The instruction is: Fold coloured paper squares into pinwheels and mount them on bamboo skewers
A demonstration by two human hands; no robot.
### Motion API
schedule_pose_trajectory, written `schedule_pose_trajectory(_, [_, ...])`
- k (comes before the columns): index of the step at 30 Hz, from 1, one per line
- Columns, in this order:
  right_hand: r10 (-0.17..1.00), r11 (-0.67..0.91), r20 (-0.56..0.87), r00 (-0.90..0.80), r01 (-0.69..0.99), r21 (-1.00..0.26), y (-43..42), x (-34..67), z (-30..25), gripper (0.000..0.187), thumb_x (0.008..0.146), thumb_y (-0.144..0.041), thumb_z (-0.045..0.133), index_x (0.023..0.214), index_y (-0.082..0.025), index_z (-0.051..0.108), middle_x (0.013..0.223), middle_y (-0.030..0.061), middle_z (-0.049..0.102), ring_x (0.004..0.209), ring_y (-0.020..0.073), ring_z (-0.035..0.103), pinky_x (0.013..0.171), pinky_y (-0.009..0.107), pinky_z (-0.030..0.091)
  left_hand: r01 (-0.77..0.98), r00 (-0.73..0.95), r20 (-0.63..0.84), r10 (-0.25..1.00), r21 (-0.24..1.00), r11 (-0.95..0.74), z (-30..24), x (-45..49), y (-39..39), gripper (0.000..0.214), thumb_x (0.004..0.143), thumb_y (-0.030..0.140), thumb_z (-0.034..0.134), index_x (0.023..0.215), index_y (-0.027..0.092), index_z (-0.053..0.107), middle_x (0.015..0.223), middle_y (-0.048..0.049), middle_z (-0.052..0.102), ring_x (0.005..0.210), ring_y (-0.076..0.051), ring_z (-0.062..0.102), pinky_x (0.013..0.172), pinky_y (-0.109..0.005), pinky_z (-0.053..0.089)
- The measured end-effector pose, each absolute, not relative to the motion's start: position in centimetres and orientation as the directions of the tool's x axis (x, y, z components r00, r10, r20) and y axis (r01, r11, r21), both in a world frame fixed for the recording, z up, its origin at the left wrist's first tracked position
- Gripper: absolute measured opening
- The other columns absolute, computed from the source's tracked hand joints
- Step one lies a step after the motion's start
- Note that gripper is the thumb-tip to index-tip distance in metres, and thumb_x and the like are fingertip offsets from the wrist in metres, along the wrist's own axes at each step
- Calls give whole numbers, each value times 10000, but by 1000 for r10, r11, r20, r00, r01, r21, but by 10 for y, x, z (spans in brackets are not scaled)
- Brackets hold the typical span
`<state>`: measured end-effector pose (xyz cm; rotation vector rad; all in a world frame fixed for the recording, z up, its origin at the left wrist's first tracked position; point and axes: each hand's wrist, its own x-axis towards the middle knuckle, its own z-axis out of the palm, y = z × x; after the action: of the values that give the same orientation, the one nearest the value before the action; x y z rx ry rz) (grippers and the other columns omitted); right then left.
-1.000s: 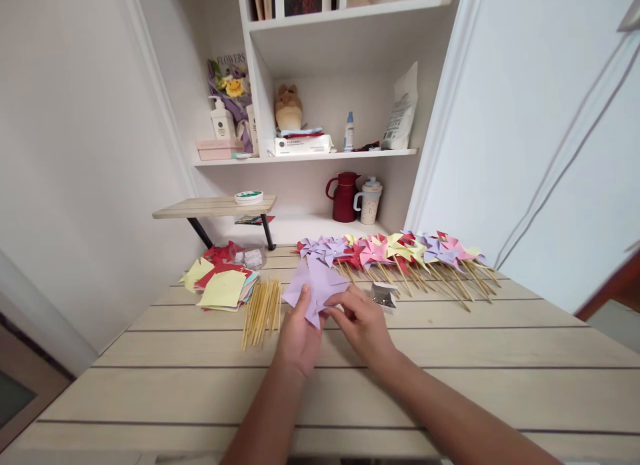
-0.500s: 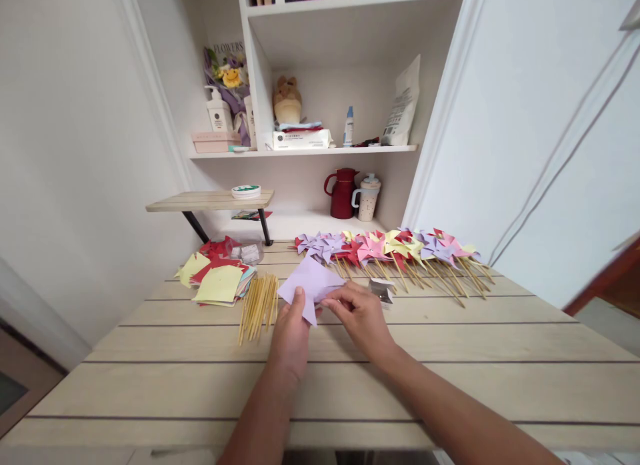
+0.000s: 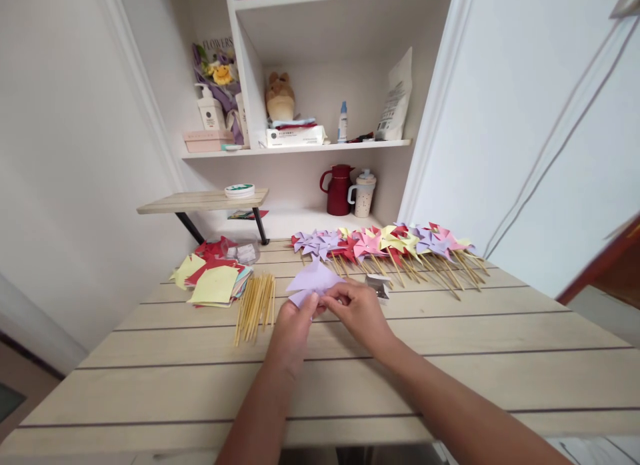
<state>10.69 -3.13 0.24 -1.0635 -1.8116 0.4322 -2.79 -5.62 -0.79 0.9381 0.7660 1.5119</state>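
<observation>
A lilac paper pinwheel piece [image 3: 316, 277] is held above the table, its points partly folded toward the middle. My left hand [image 3: 296, 321] is closed on its lower left part, thumb pressed on top near the centre. My right hand [image 3: 357, 311] pinches the paper's right side with thumb and forefinger, the fingertips of both hands nearly meeting. Whether anything small is also in the right fingers cannot be made out. Just beyond the right hand stands a small open box [image 3: 379, 287]. Wooden sticks [image 3: 256, 305] lie in a bunch left of my left hand.
Several finished pinwheels [image 3: 370, 245] lie in a row along the table's back. Coloured paper sheets [image 3: 215, 285] are piled at left beside a clear plastic box [image 3: 245, 253]. A small raised stand [image 3: 200, 201], a red jug [image 3: 339, 190] and a cup [image 3: 364, 195] stand behind.
The lower point of the lilac paper has been folded in toward the centre. My left thumb has moved right and down onto it, and my hands are closer together. The view has shifted slightly.
</observation>
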Motion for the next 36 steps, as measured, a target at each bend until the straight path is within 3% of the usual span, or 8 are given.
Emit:
schedule_pose_trajectory(12, [772,613,604,-197,484,-625,-29,108,2,236,847,-319,705,642,-203,717,583,1,634,552,141,522,558,265,349,-165,-231,219,948,952,-259,-8,-31,-55,214,738,349,753,797,144,761,771,-61,745,767,-206,677,778,-331,536])
schedule_pose_trajectory(17, [722,646,680,-124,474,-599,-31,114,3,178,856,-380,702,895,-212,744,658,6,588,581,154,504,575,285,414,-67,-377,190,907,971,-231,-3,-34,-55,173,709,318,750,781,162,764,725,-38,727,675,-191,643,688,-305,498])
schedule_pose_trajectory(19, [655,693,749,-104,479,-540,-32,118,6,230,874,-367,683,1048,-221,719,803,38,588,688,177,553,643,307,473,41,-387,219,896,975,-220,-3,-37,-54,158,730,316,721,689,166,744,643,-21,688,628,-185,608,655,-293,470])
schedule_pose_trajectory(21, [578,741,808,-110,485,-464,-33,121,8,373,869,-362,690,1222,-250,646,1049,91,569,936,230,592,814,365,515,137,-380,264,887,964,-228,-4,-39,-54,185,748,311,696,627,175,726,596,-13,660,617,-190,589,651,-293,453])
schedule_pose_trajectory(25, [495,778,852,-171,524,-347,-34,123,13,669,824,-379,741,1425,-311,456,1446,130,354,1357,330,377,1108,515,361,184,-356,317,879,946,-267,-8,-38,-54,126,747,291,708,673,205,762,657,-37,705,683,-227,619,723,-323,464])
schedule_pose_trajectory(29, [515,752,828,-223,580,-313,-34,124,13,541,830,-367,733,1336,-305,552,1523,120,312,1404,359,330,1109,552,328,197,-277,403,872,912,-359,-13,-34,-54,123,732,238,719,817,273,802,869,-64,769,864,-277,648,920,-401,456])
schedule_pose_trajectory(33, [540,752,794,-279,583,-307,-32,125,12,232,810,-255,747,1039,-275,713,1428,96,503,1309,343,452,1063,550,341,173,-220,423,879,904,-392,-15,-31,-54,173,699,195,738,811,309,804,858,-61,763,900,-295,633,1038,-459,392])
schedule_pose_trajectory(36, [584,748,775,-241,531,-399,-29,125,12,54,805,-188,729,802,-242,723,1241,85,656,1175,309,547,1004,520,382,177,-267,409,872,911,-373,-11,-30,-55,126,678,208,775,775,286,792,848,-72,747,930,-300,625,1062,-458,368])
